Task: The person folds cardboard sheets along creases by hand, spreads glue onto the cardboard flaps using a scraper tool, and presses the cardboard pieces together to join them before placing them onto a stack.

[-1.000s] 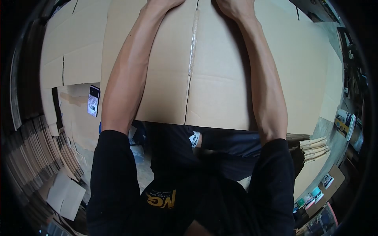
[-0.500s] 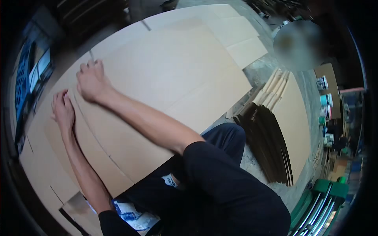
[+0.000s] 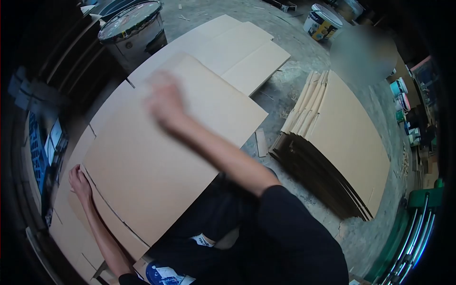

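Note:
A large flat cardboard sheet (image 3: 156,156) lies across the stack in front of me, its near-left side cut by a long dark slit or fold line. My left hand (image 3: 80,183) is at the sheet's left edge, by the upper end of that line, fingers curled over the edge. Above the sheet's far part is my right hand (image 3: 164,99), smeared by motion; its fingers cannot be made out, nor whether it touches the cardboard. More cardboard sheets (image 3: 254,66) show beyond the far edge.
On the floor at right stands a stack of folded cardboard (image 3: 354,137). A paint-stained drum (image 3: 133,42) is at far left, a labelled bucket (image 3: 323,23) at far right. Several paint cans (image 3: 399,88) line the right side, above a green machine with metal bars (image 3: 413,232).
My right hand has moved right, away from the slit line, over the sheet. My left hand stays at the left edge. The view has shifted, bringing the drum and bucket into sight.

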Demonstrator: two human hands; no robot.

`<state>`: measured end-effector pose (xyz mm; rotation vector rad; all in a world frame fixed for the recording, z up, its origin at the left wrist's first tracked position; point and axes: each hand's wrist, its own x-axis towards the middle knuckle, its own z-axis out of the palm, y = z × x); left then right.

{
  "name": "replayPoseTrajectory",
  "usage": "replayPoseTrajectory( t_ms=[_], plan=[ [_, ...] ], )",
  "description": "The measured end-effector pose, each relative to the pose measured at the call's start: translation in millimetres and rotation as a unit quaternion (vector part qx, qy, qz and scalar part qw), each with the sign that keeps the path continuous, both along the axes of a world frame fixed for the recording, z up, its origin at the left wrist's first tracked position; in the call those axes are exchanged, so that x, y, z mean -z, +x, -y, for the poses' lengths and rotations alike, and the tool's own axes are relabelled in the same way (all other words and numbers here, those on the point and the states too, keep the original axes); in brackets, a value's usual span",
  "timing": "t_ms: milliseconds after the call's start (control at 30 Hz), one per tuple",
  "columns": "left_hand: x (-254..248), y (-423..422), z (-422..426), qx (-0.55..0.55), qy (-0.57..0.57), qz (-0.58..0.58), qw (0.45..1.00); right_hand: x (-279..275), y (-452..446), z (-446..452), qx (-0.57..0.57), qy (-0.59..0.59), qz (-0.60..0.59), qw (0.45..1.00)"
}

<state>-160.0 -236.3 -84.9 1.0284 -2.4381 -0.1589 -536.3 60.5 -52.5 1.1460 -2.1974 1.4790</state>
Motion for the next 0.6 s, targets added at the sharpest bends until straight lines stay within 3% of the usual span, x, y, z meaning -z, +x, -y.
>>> replayPoseTrajectory(
  t_ms=[67,133,233,600],
  plan=[
    [-5,-3,-10,-0.031,-0.007,0.012,0.999,-18,-48,-81,0.209,0.189,0.0,0.96],
    [-6,-2,-14,-0.04,-0.009,0.014,0.999,-21,-77,-115,0.233,0.279,0.103,0.926],
    [-3,-3,-6,-0.038,-0.005,0.006,0.999,-17,-76,-104,0.198,0.315,0.104,0.922],
    [-4,1,0,-0.012,-0.001,-0.019,1.0,-11,-69,-104,0.229,0.25,0.097,0.936]
  ],
)
